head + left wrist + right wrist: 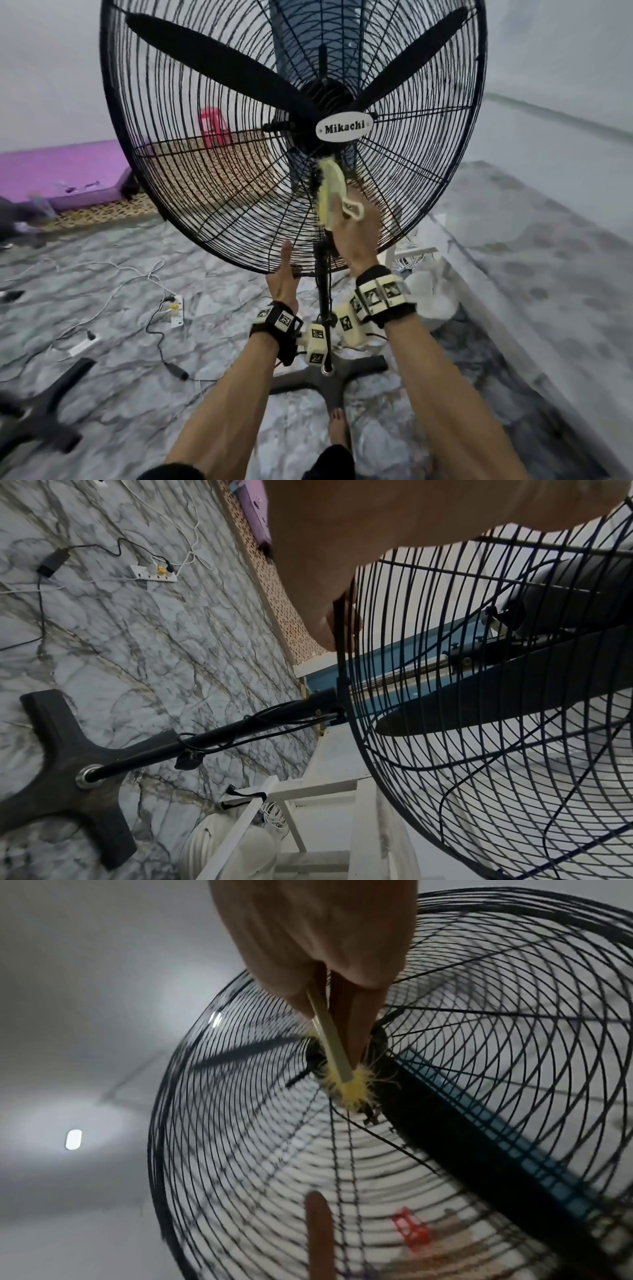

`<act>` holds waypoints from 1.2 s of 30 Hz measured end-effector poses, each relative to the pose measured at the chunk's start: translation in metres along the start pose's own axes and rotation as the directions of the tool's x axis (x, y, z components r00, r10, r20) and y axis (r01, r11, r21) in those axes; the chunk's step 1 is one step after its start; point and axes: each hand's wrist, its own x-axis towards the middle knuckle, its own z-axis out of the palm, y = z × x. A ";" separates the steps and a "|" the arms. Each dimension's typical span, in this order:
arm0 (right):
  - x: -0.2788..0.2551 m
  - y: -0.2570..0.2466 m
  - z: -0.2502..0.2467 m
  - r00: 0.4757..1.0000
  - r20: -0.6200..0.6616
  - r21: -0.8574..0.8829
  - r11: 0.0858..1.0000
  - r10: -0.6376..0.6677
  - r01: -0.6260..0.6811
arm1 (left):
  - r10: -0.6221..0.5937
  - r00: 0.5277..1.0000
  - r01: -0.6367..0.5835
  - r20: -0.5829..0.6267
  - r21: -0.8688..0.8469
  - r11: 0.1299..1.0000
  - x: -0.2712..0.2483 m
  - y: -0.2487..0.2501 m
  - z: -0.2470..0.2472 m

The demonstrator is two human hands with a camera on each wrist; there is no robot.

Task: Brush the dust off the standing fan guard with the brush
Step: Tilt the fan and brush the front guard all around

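Just below the hub badge [343,128], the brush [330,190] lies against the front of the guard [205,192], its yellow bristles pressed into the wires. The right hand [356,233] grips its handle from below, fingers curled round it. The left hand [282,277] steadies the guard at its bottom rim [341,653], thumb up along the front; the fingers seem to hook behind the rim, though how tightly is hard to tell.

To do this stroke well, I would keep the bristles splayed across several rings at once and draw them along the spokes from hub to rim, light enough that the wires do not flex toward the blades [219,65], with the left hand holding the head from swinging on the pole [219,737].

The guard's top is cut off in the head view, so dust there cannot be judged. The right wrist view is blurred, and no dust shows clearly on the wires anywhere. On the floor [137,342] lie cables and a power strip [176,310], near the base [65,772].
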 end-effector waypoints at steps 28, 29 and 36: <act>0.027 -0.018 -0.005 0.992 -0.040 0.126 0.986 0.117 -0.111 | -0.071 0.996 0.072 0.045 -0.029 0.997 -0.015 0.017 0.003; 0.031 -0.014 -0.008 0.983 -0.129 0.110 0.987 0.129 -0.115 | -0.068 0.997 0.070 0.039 -0.028 0.997 -0.015 0.017 0.002; 0.018 -0.012 -0.004 0.998 -0.015 0.070 0.996 0.053 -0.052 | -0.052 0.997 0.054 0.062 -0.035 0.998 -0.008 0.014 0.000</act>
